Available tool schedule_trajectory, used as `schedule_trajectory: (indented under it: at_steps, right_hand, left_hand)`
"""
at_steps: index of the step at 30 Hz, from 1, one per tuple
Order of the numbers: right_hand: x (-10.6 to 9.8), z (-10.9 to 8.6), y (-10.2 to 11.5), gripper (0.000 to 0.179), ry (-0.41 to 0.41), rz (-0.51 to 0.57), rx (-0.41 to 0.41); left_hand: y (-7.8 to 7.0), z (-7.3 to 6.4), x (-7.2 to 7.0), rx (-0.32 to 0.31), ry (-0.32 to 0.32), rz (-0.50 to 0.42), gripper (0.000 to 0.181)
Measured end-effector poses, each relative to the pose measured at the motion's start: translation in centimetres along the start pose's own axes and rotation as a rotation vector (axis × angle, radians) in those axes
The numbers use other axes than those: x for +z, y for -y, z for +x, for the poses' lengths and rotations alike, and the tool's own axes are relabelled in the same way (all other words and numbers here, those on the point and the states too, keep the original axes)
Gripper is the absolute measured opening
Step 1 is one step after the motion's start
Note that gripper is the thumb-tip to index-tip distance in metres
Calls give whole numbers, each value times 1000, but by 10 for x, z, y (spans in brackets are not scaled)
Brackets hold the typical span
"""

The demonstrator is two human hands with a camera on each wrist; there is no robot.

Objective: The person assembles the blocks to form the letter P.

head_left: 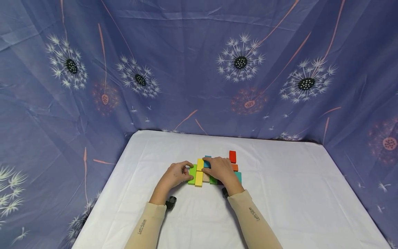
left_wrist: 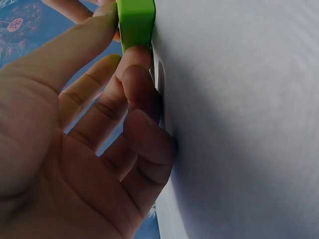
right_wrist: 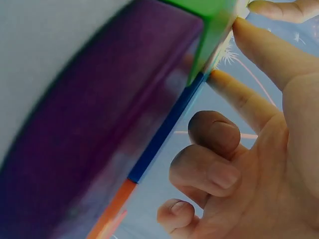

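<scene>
Flat coloured blocks lie side by side on the white table. My left hand (head_left: 177, 174) is at their left side, thumb and index finger touching the light green block (head_left: 193, 174). In the left wrist view, that green block (left_wrist: 137, 22) meets the thumb and a fingertip, while other fingers bend loosely. My right hand (head_left: 222, 169) reaches over the group, its thumb and index fingertips at the right edge of the upper yellow block (head_left: 200, 164), near a blue block (head_left: 207, 161). A second yellow block (head_left: 198, 179) lies below. The right palm hides some blocks.
A plain wooden block (head_left: 206, 177), a dark green block (head_left: 213, 180), a teal block (head_left: 238, 176) and an orange block (head_left: 235, 167) surround the right hand. Up close is a purple block (right_wrist: 99, 99). A red block (head_left: 232, 157) lies farthest back. Patterned cloth (head_left: 186, 69) hangs behind the table.
</scene>
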State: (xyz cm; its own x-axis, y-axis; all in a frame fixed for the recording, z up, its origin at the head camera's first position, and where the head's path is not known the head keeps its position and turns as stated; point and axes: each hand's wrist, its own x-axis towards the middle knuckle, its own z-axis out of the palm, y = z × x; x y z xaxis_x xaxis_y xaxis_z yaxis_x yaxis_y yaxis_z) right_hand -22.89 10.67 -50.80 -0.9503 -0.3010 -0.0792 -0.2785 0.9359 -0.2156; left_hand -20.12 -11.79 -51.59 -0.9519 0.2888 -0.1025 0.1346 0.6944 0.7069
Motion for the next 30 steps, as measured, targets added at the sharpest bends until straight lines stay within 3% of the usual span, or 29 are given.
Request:
schedule_trajectory:
  at_steps: [14,20,30]
  right_hand:
    - [0,7,1,59,11,58,-18]
    - [1,13,-2,60,-1,128,-39]
    - [2,18,-13,63,-34,278,1]
  left_hand:
    - [2,-2,1,-25,2,1,43]
    - [2,-1,2,-18,0,-7,42]
    - [5,1,2,-12,-4,-30,39]
